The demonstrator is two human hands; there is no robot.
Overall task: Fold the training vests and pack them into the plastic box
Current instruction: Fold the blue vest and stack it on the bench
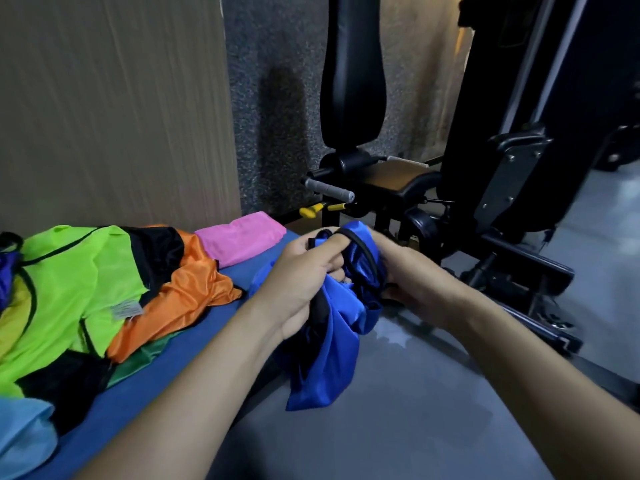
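the blue vest [332, 327] hangs bunched between my 2 hands, out over the grey floor [415, 427] just past the edge of the blue mat [145, 396]. my left hand [304, 282] curls around a wad of it with its black trim looped over my fingers; my right hand [405, 275] grips the far side. i should find the shoulder straps, shake it flat, then fold on the mat. no plastic box in view.
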